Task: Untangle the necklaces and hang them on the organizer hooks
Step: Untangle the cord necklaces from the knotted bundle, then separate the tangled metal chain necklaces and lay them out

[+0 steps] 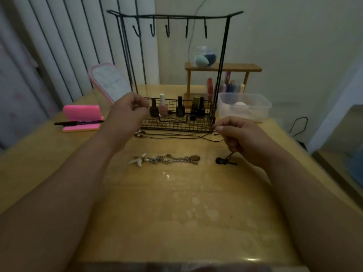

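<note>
While the wooden counter (176,222) carries everything, the biggest thing on it is the black wire organizer (221,75), standing at the far side with a row of hooks (168,30) under its top bar, all of them bare. Its basket at the foot holds nail polish bottles (162,105).

Both hands are raised in front of that basket. The left hand (129,110) has its fingers curled with thumb and fingertips drawn together, as if nipping something fine, but I cannot tell whether a cord is really between them. The right hand (237,134) pinches a thin dark cord between thumb and forefinger, and its lower fingers are curled round more cord, from which a dark pendant (220,160) trails down onto the counter.

Between the hands and nearer the person, the chain necklace (172,160) lies in a bunched line, a white starfish charm at its left end and a brown disc at its right. The cord necklace (176,135) lies slack just in front of the basket, with small beads near the left wrist.

By my reading, untangling is under way and nothing is hung yet. Next, the cord needs drawing apart until its loop runs free, then lifting over a hook.
</note>
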### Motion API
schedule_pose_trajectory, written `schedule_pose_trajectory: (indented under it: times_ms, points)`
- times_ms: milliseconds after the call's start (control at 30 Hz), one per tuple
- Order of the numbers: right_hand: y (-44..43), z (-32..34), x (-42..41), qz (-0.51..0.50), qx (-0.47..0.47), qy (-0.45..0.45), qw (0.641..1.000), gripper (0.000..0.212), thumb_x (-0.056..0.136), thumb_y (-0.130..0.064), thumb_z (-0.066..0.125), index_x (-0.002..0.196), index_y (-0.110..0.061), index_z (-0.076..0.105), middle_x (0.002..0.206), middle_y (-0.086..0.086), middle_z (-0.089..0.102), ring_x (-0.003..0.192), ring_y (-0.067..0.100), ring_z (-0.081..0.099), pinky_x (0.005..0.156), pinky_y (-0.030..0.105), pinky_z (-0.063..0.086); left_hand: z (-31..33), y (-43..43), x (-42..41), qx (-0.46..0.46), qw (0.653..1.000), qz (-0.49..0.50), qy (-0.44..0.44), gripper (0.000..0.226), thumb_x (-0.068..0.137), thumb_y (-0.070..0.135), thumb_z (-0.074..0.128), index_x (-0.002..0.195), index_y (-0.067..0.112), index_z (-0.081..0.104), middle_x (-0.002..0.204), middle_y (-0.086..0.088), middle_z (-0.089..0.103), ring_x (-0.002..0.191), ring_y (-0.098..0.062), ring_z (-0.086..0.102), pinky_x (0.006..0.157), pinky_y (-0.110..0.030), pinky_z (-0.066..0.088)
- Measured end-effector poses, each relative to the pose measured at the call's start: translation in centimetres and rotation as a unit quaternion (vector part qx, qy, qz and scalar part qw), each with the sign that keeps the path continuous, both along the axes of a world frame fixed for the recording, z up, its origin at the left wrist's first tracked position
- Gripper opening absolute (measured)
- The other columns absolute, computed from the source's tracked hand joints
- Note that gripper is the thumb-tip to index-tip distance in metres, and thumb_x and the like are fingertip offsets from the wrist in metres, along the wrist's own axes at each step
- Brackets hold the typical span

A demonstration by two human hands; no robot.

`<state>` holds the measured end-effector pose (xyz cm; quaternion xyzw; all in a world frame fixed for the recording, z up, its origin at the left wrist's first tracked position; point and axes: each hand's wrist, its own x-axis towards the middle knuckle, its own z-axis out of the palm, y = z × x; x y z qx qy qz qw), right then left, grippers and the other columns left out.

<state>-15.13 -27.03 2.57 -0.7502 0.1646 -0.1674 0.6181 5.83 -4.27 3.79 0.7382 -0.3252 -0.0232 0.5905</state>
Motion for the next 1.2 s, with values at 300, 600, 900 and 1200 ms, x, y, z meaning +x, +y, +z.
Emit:
schedule_pose_trajectory:
  times_ms: [300, 600, 900, 1200]
  points:
    - [-0.8, -0.3, 0.1, -0.01, 0.047, -0.009, 0.999, 0.02, 0.103, -0.013, 0.058, 0.116, -0.01, 0.072, 0.068, -0.002, 0.052, 0.055, 0.011, 0.04, 0.049, 0.024, 0.034, -2.2, 4.2, 1.4, -0.142, 0.957, 0.054, 0.248, 0.008, 0.098, 0.018, 0.059, 0.091, 0.017, 0.062, 0.056, 0.004, 0.039, 0.053, -0.014, 0.045, 0.064, -0.034, 0.05]
    - [-2.8, -0.7, 0.2, -0.07, 0.101, 0.032, 0.992, 0.023, 0.105, -0.017, 0.055, 0.116, -0.005, 0.072, 0.083, 0.003, 0.053, 0.064, 0.01, 0.046, 0.058, 0.025, 0.038, -3.2, 5.1, 3.1, -0.163, 0.924, -0.032, 0.345, 0.015, 0.097, 0.005, 0.048, 0.086, 0.014, 0.055, 0.065, 0.001, 0.038, 0.055, -0.012, 0.039, 0.053, -0.024, 0.042]
    - [-1.8, 0.4, -0.3, -0.071, -0.122, 0.102, 0.985, 0.017, 0.1, -0.027, 0.066, 0.1, -0.013, 0.076, 0.083, 0.005, 0.077, 0.062, 0.013, 0.061, 0.062, 0.032, 0.051, -4.7, 5.0, 4.4, -0.004, 0.99, 0.071, 0.125, 0.013, 0.104, 0.012, 0.058, 0.096, 0.016, 0.067, 0.084, -0.007, 0.059, 0.056, -0.013, 0.046, 0.048, -0.026, 0.036]
    - [-1.9, -0.5, -0.2, -0.061, -0.276, 0.155, 0.947, 0.011, 0.102, -0.034, 0.064, 0.102, -0.031, 0.074, 0.096, -0.009, 0.071, 0.091, 0.01, 0.063, 0.073, 0.028, 0.046, -4.7, 4.5, 3.6, 0.087, 0.993, 0.08, -0.015, 0.015, 0.103, 0.018, 0.06, 0.098, 0.03, 0.069, 0.096, -0.003, 0.069, 0.078, -0.02, 0.06, 0.071, -0.036, 0.049]
